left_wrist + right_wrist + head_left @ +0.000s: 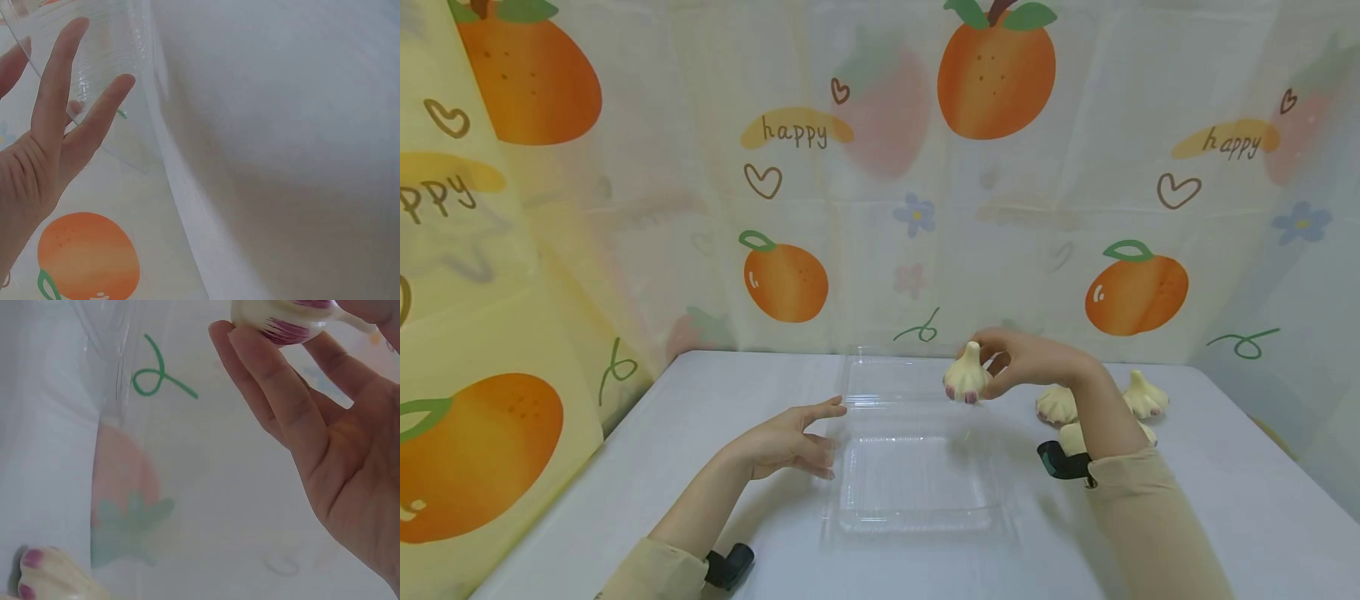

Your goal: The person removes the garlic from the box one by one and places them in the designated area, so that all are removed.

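Observation:
A cream garlic bulb with purple streaks (967,379) hangs above the right part of a clear plastic clamshell box (917,483). My right hand (1037,360) pinches it between thumb and fingers, its stem pointing up. In the right wrist view the garlic bulb (284,328) is partly cut off by the frame's top. The box lies unfolded on the table, its lid (891,379) towards the back. At the box's left edge is my left hand (790,437), fingers spread. The left wrist view shows that hand (56,131) with fingers against the clear plastic.
Several more garlic bulbs (1145,395) sit on the white table (745,533) to the right, partly hidden behind my right forearm. A printed curtain with oranges (786,283) hangs behind the table. Black wrist cameras (728,567) are strapped to both wrists.

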Motion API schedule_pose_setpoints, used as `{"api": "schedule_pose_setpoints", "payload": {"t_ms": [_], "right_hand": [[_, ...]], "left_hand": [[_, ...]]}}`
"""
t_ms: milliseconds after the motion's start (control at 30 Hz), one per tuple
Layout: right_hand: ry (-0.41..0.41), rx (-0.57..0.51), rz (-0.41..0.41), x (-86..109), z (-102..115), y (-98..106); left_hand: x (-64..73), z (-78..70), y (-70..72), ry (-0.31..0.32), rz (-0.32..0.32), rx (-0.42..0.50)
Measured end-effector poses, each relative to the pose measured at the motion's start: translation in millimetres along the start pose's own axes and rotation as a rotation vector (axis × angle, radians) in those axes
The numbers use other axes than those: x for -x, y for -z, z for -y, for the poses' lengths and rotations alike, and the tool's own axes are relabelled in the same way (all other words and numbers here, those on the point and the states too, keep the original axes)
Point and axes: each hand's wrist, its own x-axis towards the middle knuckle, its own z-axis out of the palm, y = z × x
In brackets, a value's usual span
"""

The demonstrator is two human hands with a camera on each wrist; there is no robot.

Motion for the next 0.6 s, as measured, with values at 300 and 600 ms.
{"api": "schedule_pose_setpoints", "payload": {"t_ms": [300, 600], "right_hand": [[-0.111, 0.076, -0.031, 21.2, -13.7, 9.3], [-0.159, 0.071, -0.074, 44.7, -26.5, 20.0]], "left_hand": [[0.6, -0.2, -1.0, 0.003, -0.003, -0.002], [0.9, -0.1, -0.6, 0.002, 0.001, 0.001]]}}
